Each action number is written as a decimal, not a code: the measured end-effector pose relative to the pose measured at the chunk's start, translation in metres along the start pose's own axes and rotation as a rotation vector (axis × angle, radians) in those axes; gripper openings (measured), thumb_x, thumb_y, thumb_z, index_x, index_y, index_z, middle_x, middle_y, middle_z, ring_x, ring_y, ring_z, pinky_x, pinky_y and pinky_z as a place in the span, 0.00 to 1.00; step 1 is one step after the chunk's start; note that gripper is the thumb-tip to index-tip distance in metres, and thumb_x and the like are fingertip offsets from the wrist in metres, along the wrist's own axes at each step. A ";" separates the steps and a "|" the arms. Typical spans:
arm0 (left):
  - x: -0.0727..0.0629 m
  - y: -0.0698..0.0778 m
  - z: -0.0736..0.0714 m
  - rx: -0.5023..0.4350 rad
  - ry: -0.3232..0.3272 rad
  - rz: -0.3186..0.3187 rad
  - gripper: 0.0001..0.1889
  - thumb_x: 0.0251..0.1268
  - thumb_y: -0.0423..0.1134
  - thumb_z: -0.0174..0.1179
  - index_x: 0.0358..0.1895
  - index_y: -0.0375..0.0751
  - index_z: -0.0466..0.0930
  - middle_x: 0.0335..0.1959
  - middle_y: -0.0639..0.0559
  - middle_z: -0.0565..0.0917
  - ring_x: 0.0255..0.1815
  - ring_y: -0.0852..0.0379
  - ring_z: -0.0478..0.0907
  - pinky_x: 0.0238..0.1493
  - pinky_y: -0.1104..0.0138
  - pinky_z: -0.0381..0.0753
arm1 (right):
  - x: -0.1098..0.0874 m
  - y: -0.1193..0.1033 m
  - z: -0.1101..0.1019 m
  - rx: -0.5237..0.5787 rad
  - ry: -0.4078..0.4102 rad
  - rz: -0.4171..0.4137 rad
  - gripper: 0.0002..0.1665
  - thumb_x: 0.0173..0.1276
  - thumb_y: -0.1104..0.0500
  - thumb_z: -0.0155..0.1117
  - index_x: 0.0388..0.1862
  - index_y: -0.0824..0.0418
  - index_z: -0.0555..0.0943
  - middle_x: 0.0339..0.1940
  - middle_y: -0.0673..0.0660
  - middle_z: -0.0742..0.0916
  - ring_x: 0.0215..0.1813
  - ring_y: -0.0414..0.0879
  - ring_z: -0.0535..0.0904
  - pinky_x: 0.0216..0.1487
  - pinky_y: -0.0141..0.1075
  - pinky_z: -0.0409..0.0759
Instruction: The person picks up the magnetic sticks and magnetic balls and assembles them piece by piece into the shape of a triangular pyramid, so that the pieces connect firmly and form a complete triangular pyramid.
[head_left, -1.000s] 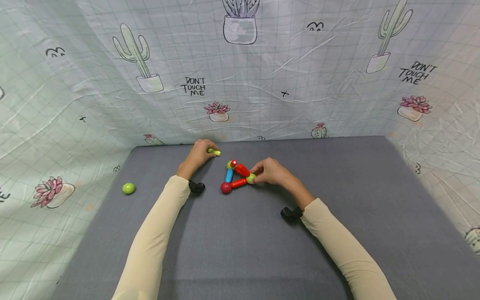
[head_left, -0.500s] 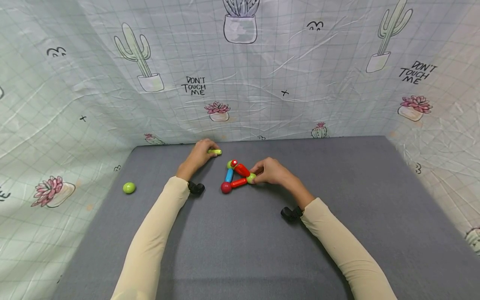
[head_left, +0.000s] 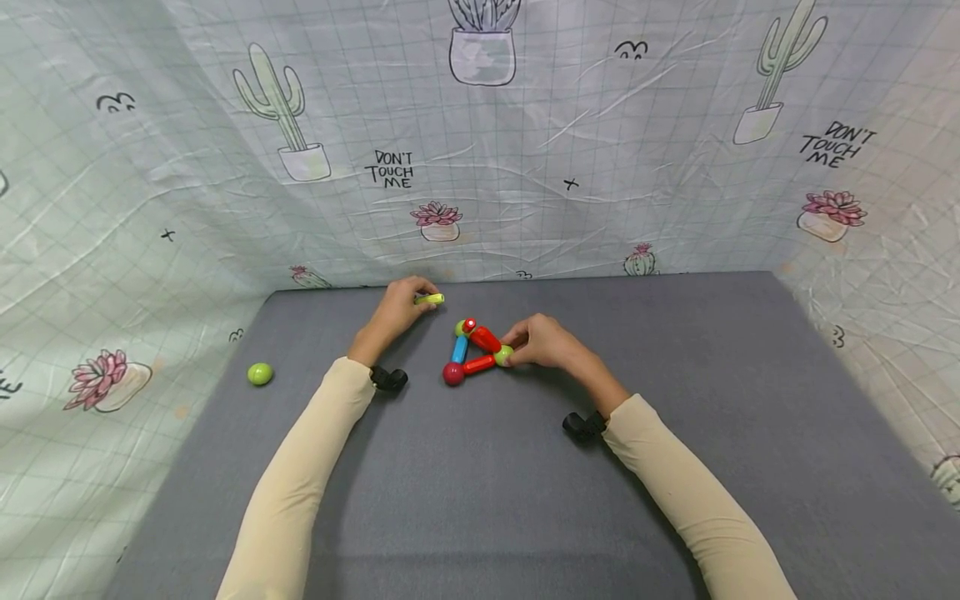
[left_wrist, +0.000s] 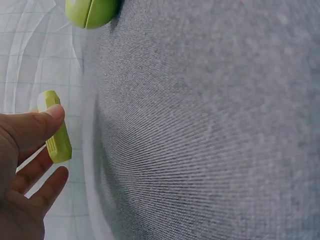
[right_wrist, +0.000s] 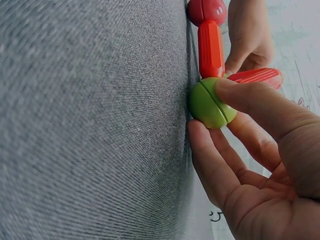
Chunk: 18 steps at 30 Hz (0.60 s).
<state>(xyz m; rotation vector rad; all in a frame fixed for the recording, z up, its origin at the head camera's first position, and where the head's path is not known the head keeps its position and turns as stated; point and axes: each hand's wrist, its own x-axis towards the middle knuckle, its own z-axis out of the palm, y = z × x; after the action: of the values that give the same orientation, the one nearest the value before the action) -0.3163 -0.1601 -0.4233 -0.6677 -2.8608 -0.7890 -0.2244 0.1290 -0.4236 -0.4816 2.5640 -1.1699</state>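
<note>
My left hand (head_left: 397,308) pinches a yellow-green magnetic stick (left_wrist: 59,135) between thumb and fingers, near the table's back edge. To its right lies a joined triangle of magnetic balls and sticks. Its corners are a dark red ball (head_left: 453,373), a green ball (head_left: 461,328) at the back, and another green ball (right_wrist: 209,104) at the right. A blue stick (head_left: 460,350) and a red stick (head_left: 480,364) form two sides; a second red stick (head_left: 486,339) slopes along the third. A red piece (head_left: 470,324) with a pale end points up at the back corner. My right hand (head_left: 546,343) grips the right green ball.
A loose green ball (head_left: 260,374) lies on the grey table (head_left: 480,483) at the left. A patterned cloth (head_left: 510,217) hangs behind the table's back edge. Each wrist wears a black camera, and the sleeves are cream.
The yellow-green stick in my left hand has turned a little and shifted slightly toward the back. My right hand keeps its grip on the green ball and the triangle stays in place.
</note>
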 end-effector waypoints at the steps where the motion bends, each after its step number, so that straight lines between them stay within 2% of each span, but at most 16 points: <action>1: -0.001 0.000 0.000 -0.001 0.003 -0.002 0.11 0.66 0.33 0.69 0.50 0.35 0.87 0.50 0.40 0.86 0.56 0.42 0.81 0.59 0.50 0.78 | 0.000 0.000 0.000 0.000 0.001 -0.001 0.19 0.58 0.64 0.79 0.49 0.65 0.89 0.44 0.57 0.91 0.45 0.45 0.87 0.42 0.33 0.85; 11: -0.009 0.006 -0.003 -0.061 0.054 -0.017 0.12 0.64 0.32 0.71 0.49 0.34 0.87 0.52 0.39 0.86 0.54 0.40 0.82 0.57 0.51 0.80 | -0.003 -0.001 0.000 0.008 0.007 -0.032 0.20 0.57 0.64 0.80 0.49 0.67 0.88 0.43 0.58 0.91 0.45 0.45 0.88 0.42 0.32 0.84; 18: -0.019 0.012 -0.003 -0.145 0.066 -0.009 0.11 0.65 0.32 0.70 0.49 0.35 0.86 0.48 0.41 0.88 0.53 0.44 0.84 0.58 0.54 0.82 | -0.003 -0.001 0.000 0.007 0.008 -0.021 0.20 0.57 0.64 0.80 0.49 0.66 0.88 0.44 0.58 0.91 0.46 0.47 0.88 0.42 0.33 0.85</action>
<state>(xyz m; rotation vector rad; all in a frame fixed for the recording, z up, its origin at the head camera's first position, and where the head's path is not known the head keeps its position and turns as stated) -0.2945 -0.1600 -0.4189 -0.6317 -2.7693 -1.0088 -0.2220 0.1296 -0.4222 -0.5053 2.5665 -1.1894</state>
